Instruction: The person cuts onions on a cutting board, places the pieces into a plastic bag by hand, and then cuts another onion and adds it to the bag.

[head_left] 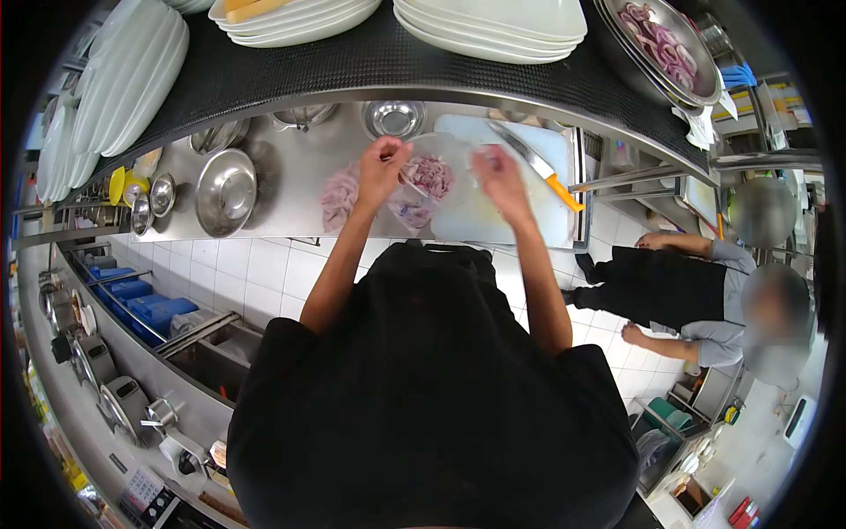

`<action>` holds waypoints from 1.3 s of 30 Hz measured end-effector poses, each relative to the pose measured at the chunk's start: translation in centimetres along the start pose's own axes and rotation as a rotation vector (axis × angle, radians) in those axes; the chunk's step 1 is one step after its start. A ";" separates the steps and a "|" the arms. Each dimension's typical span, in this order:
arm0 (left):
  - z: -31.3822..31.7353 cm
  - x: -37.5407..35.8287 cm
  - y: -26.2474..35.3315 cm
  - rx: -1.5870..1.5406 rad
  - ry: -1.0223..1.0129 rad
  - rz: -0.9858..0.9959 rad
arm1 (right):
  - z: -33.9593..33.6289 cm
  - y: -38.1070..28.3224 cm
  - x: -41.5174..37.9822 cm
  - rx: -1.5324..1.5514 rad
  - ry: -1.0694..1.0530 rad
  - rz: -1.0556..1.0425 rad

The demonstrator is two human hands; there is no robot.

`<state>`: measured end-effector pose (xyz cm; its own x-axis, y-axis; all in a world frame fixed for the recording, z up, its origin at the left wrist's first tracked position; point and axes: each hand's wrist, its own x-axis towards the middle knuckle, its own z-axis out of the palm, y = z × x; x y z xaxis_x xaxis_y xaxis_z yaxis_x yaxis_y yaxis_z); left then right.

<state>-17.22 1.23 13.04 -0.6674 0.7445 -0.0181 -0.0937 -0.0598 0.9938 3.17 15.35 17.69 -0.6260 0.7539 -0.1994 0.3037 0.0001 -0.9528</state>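
Note:
A clear plastic bag (458, 152) is spread between my hands over the counter, with chopped purple-and-white pieces that look like red onion (428, 176) in it. My left hand (382, 169) pinches the left edge of the bag, fingers closed. On the other side, my right hand (502, 183) is at the bag's right edge, its fingers smeared by motion. A crumpled pinkish cloth (340, 197) lies left of the bag. The white cutting board (551, 145) is under and beside my right hand, and a knife (533, 163) with an orange handle rests on it.
Steel bowls (226, 194) stand at the left of the counter, another bowl (395, 119) behind the bag. The overhead shelf (388, 62) carries stacked white plates (489, 31) and a bowl of sliced red onion (661, 48). A person in a black apron (670, 284) stands at the right.

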 end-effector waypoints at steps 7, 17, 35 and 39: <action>0.5 -1.6 0.4 -0.022 0.011 -0.066 | 11.6 3.2 4.2 -0.874 -0.141 -0.237; -1.1 -3.3 0.8 -0.127 -0.008 -0.222 | 9.0 1.4 0.5 -0.833 -0.180 -0.485; -6.1 -8.5 -2.8 -0.226 -0.016 -0.355 | -0.8 21.1 4.3 -0.733 0.580 -0.209; -6.4 -9.9 -3.3 -0.163 -0.004 -0.423 | -1.6 20.2 4.4 -0.787 0.273 -0.451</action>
<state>-15.05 -10.15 9.26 -0.5426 0.7288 -0.4177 -0.4729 0.1460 0.8689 7.70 19.71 -2.06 -0.6431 0.7024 0.3052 0.5337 0.6968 -0.4791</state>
